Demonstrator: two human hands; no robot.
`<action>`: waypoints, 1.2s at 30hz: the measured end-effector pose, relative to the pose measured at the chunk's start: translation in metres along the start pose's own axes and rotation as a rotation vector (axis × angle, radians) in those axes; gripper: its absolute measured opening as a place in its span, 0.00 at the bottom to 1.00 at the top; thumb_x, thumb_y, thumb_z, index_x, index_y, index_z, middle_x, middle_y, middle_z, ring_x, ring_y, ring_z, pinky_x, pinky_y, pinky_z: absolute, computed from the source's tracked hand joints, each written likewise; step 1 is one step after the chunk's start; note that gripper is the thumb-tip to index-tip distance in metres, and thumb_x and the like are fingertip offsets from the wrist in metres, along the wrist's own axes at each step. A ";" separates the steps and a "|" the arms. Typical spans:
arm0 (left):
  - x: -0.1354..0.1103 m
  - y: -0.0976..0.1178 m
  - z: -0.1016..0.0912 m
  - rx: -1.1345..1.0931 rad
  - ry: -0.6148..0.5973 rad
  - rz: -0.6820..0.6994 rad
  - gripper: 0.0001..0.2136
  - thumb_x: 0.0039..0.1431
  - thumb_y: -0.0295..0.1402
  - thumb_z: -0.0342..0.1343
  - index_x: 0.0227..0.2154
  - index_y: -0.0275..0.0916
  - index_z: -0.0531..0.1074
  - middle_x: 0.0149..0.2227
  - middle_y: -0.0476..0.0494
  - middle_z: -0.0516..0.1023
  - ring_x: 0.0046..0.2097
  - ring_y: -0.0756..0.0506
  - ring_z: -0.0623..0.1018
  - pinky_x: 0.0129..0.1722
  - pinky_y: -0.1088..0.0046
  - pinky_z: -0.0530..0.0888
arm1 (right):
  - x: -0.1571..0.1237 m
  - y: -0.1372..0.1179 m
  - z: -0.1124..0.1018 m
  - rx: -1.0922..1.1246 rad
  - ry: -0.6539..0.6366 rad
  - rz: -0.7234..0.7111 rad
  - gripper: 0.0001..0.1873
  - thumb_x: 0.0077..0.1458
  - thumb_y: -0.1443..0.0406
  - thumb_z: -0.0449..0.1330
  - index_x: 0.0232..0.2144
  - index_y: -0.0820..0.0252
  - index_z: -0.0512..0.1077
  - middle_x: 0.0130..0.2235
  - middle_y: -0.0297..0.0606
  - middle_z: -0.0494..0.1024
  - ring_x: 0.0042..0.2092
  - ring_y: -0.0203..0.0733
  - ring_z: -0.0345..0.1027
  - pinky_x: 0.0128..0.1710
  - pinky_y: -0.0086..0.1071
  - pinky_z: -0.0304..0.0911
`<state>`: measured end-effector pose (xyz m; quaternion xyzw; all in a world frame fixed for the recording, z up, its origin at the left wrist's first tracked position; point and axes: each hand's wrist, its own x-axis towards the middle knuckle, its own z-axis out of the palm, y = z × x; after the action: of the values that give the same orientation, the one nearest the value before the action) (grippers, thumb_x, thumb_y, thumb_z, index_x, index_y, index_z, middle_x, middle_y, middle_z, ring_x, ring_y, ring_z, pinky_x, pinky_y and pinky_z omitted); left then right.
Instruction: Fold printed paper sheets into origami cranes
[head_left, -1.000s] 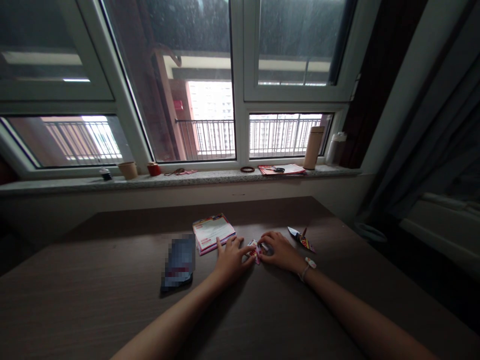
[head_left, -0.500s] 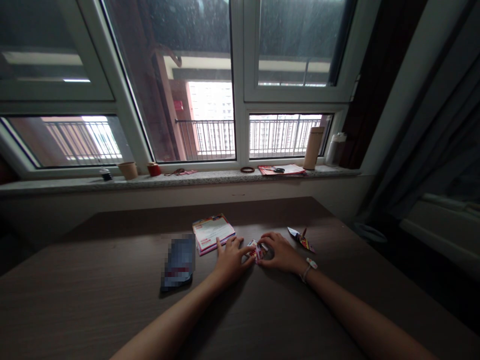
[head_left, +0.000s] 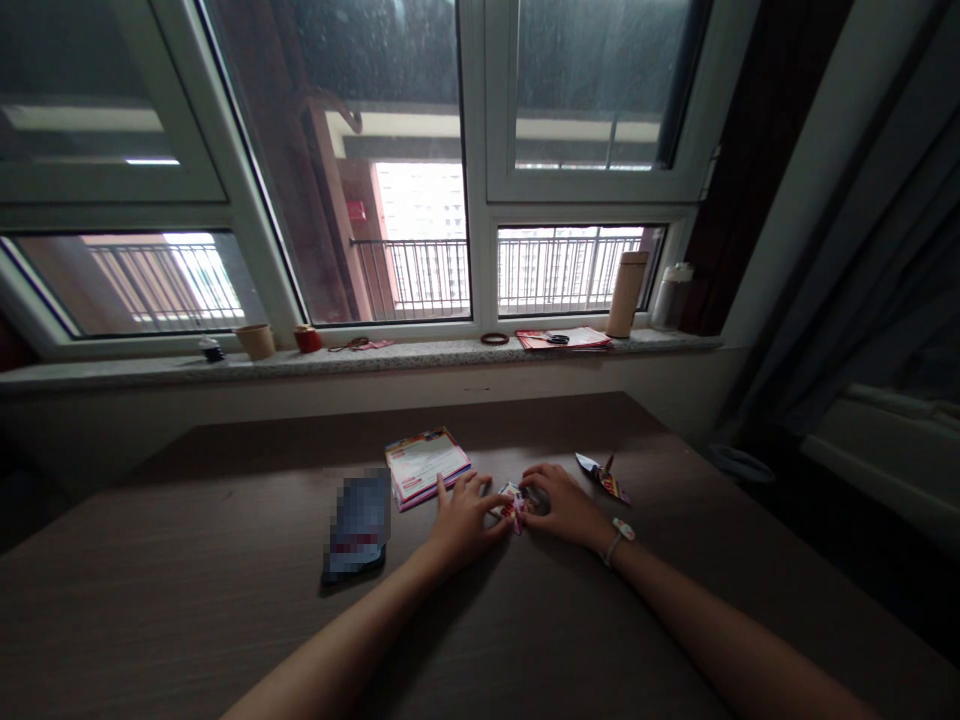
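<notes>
A small folded piece of printed paper (head_left: 510, 500), pink, white and red, lies on the table between my hands. My left hand (head_left: 466, 515) has its thumb and forefinger closed on the paper's left side, with its other fingers spread near the paper stack. From the right, my right hand (head_left: 566, 508), with a bracelet at the wrist, grips the other side between curled fingers and thumb. Fingers cover part of the paper, so its exact fold is hard to see. To the left is a stack of printed sheets (head_left: 429, 468), its white top sheet bearing lines of text.
A dark blue, pixelated object (head_left: 358, 525) lies left of my hands on the brown table (head_left: 225, 620). At the right is another folded colourful paper (head_left: 606, 478). The windowsill holds scissors (head_left: 553, 339) on red papers, a paper cup (head_left: 256, 341) and a tan bottle (head_left: 626, 293).
The folded paper has shifted and turned slightly between my fingers. My left hand has edged a little to the right; the things around it stay where they were.
</notes>
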<state>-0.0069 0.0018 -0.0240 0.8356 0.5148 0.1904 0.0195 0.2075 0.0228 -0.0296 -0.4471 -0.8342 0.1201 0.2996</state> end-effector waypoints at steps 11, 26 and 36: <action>0.002 0.002 -0.004 -0.004 -0.044 -0.034 0.14 0.57 0.46 0.57 0.46 0.59 0.74 0.58 0.47 0.67 0.61 0.34 0.60 0.57 0.30 0.40 | 0.009 -0.001 0.000 -0.044 -0.006 0.065 0.09 0.53 0.61 0.62 0.38 0.55 0.74 0.44 0.37 0.73 0.49 0.44 0.63 0.51 0.36 0.57; 0.002 -0.001 0.001 -0.006 -0.026 -0.026 0.13 0.56 0.45 0.58 0.45 0.59 0.74 0.57 0.47 0.68 0.61 0.35 0.61 0.57 0.30 0.40 | 0.013 -0.004 0.006 -0.122 0.053 0.107 0.05 0.57 0.66 0.57 0.35 0.55 0.74 0.41 0.35 0.73 0.47 0.42 0.63 0.49 0.34 0.55; 0.002 0.001 -0.001 0.006 -0.032 -0.043 0.13 0.56 0.45 0.58 0.45 0.60 0.74 0.57 0.47 0.68 0.61 0.35 0.61 0.58 0.31 0.41 | 0.008 0.002 0.007 -0.103 0.048 0.025 0.08 0.57 0.63 0.59 0.38 0.48 0.78 0.43 0.37 0.73 0.49 0.44 0.62 0.52 0.38 0.57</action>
<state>-0.0054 0.0032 -0.0227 0.8274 0.5329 0.1749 0.0293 0.2010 0.0306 -0.0329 -0.4748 -0.8263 0.0701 0.2947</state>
